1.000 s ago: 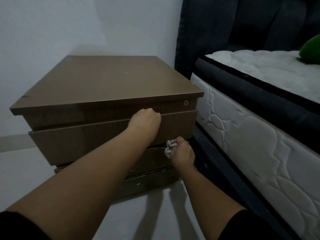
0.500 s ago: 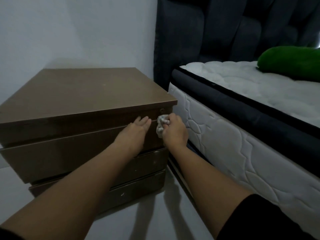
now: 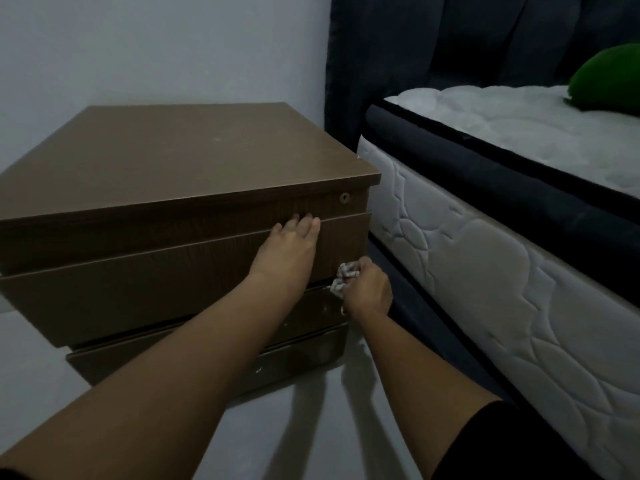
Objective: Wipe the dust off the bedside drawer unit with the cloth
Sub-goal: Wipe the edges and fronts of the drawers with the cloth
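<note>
left hand [image 3: 289, 252] flat on drawer unit [image 3: 180, 161] | right hand [image 3: 367, 292] clutching cloth [image 3: 343, 280] (front-right edge)

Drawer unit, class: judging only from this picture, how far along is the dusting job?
Done: nothing can be confirmed; pale specks show on the top of the drawer unit.
In hand: the right hand presses the bunched cloth at the unit's right front corner, level with the lower drawers, while the left hand lies flat on the top drawer front.
Left: probably the top and the marked lower drawer fronts.
</note>
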Demonstrator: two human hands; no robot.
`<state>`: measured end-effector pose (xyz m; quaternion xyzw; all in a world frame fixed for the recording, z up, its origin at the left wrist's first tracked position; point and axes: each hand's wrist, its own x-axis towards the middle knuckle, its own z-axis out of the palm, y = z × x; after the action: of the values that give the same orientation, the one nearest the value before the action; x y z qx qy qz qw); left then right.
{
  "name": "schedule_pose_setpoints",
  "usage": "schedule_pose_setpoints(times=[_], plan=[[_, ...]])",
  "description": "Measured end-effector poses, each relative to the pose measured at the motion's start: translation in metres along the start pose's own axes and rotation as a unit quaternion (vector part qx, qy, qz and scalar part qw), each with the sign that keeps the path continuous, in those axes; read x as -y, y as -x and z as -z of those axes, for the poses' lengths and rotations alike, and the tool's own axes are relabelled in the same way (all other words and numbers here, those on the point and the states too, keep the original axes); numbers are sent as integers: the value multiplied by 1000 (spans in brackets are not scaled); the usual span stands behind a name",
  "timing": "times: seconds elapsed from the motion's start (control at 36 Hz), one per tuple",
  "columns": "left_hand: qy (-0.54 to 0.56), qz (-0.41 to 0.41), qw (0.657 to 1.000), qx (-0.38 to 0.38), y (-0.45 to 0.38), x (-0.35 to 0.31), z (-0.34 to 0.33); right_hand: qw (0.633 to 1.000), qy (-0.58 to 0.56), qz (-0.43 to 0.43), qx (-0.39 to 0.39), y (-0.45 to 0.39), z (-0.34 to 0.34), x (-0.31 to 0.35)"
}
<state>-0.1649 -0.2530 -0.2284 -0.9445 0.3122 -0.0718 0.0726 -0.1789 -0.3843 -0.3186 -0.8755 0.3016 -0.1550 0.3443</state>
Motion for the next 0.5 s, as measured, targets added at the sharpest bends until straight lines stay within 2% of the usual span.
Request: schedule_pose_setpoints(times=[0.5], plan=[[116, -10, 993, 10, 20, 13, 4, 995, 94, 21, 37, 21, 16, 21]])
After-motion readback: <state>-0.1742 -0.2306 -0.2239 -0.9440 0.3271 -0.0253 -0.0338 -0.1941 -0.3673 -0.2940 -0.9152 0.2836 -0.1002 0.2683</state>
